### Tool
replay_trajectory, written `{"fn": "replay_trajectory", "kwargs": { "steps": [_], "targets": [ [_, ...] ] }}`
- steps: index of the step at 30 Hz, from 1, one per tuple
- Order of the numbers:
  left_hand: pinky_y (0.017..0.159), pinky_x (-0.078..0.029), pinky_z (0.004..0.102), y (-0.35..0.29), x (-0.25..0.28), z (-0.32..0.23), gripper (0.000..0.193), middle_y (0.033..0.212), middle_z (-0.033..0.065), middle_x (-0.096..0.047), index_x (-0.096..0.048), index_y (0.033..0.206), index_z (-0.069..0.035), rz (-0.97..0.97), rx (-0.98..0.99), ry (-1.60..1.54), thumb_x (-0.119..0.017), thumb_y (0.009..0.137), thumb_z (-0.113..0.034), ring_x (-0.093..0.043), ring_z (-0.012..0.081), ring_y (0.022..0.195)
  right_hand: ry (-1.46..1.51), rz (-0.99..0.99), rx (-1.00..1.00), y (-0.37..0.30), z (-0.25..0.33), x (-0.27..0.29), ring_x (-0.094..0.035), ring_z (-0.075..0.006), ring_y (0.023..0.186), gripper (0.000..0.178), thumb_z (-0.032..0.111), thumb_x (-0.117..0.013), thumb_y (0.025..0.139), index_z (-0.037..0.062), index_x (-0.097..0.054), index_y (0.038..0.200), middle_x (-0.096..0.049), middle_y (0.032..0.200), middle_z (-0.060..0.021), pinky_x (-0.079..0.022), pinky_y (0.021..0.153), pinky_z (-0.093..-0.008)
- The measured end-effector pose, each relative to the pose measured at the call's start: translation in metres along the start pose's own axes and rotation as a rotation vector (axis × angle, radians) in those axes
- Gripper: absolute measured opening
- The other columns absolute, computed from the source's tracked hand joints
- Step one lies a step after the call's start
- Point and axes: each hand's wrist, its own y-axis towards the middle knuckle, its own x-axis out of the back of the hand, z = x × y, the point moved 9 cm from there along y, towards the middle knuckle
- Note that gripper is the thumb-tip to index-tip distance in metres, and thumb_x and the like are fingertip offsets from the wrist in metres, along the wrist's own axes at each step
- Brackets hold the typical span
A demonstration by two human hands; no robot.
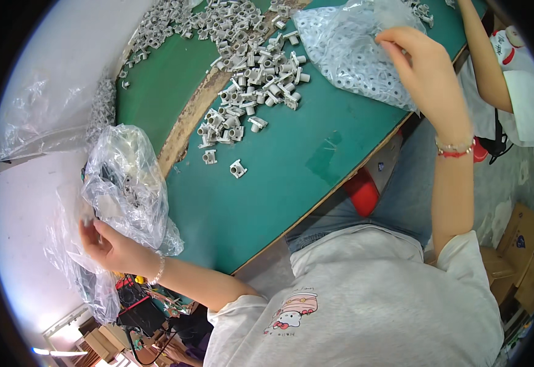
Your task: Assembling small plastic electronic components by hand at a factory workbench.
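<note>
Here, bare tabletop (267, 196) to its edge (316, 208) between left grip (109, 248) and right grip (423, 64), closure unclear.

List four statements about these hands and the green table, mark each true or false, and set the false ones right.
1. The right hand is over a clear bag of ring-shaped parts. True.
2. The left hand is over the grey fittings. False: it is near a crumpled clear plastic bag.
3. The fittings lie loose on the green table. True.
4. The left wrist is bare. False: it wears a bracelet.
</note>
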Motion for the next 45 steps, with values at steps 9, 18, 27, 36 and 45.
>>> {"fn": "replay_trajectory", "kwargs": {
  "steps": [9, 18, 27, 36, 45],
  "targets": [
    [0.084, -0.044, 0.0359, -0.065, -0.071, -0.090, 0.025, 0.116, 0.0149, -0.049, -0.067, 0.102, -0.005, 0.303, -0.495, 0.178, -0.070, 0.077, -0.003, -0.050, 0.0268, 0.104, -0.084, 0.129, 0.122, 0.012, -0.004, -0.021, -0.058, -0.0239, 0.072, 0.015, 0.007, -0.060, 0.085, 0.0011, -0.063, 0.098, -0.060, 0.085, -0.0099, -0.046, 0.068, -0.0317],
    [0.071, -0.048, 0.0307, -0.129, -0.123, -0.098, 0.020, 0.092, 0.0118, -0.060, -0.066, 0.097, -0.003, 1.146, -0.279, -0.145, -0.070, 0.078, -0.004, -0.061, 0.0231, 0.080, 0.109, -0.180, -0.015, -0.007, -0.001, 0.005, -0.060, -0.0094, 0.074, 0.011, 0.009, -0.065, 0.085, 0.0026, -0.067, 0.095, -0.066, 0.084, -0.0022, -0.045, 0.067, -0.0239],
    [0.059, -0.046, 0.0301, -0.139, -0.123, -0.107, 0.023, 0.075, 0.0061, -0.060, -0.067, 0.094, -0.004, 1.227, -0.208, -0.209, -0.076, 0.073, -0.007, -0.056, 0.0197, 0.065, 0.978, 0.026, -0.208, -0.063, 0.063, -0.031, -0.063, -0.0109, 0.077, 0.012, -0.004, -0.063, 0.085, -0.0022, -0.064, 0.097, -0.066, 0.092, -0.0071, -0.049, 0.070, -0.0212],
    [0.069, -0.053, 0.0255, -0.174, -0.123, -0.099, 0.018, 0.091, 0.0127, -0.065, -0.057, 0.104, 0.005, 1.336, 0.908, -1.129, -0.061, 0.086, 0.005, -0.063, 0.0145, 0.076, 1.261, 0.235, -0.161, -0.080, 0.109, -0.092, -0.055, -0.0110, 0.080, 0.008, 0.005, -0.066, 0.084, 0.0049, -0.065, 0.092, -0.060, 0.092, -0.0035, -0.044, 0.067, -0.0246],
    [0.072, -0.052, 0.0271, -0.181, -0.124, -0.100, 0.017, 0.094, 0.0121, -0.065, -0.059, 0.103, 0.004, 1.371, 0.971, -1.191, -0.061, 0.087, 0.002, -0.062, 0.0146, 0.076, 1.509, 0.443, -0.321, -0.085, 0.111, -0.113, -0.054, -0.0103, 0.087, 0.018, 0.010, -0.066, 0.086, 0.0030, -0.059, 0.101, -0.056, 0.100, -0.0024, -0.044, 0.072, -0.0241]
  ]
}}
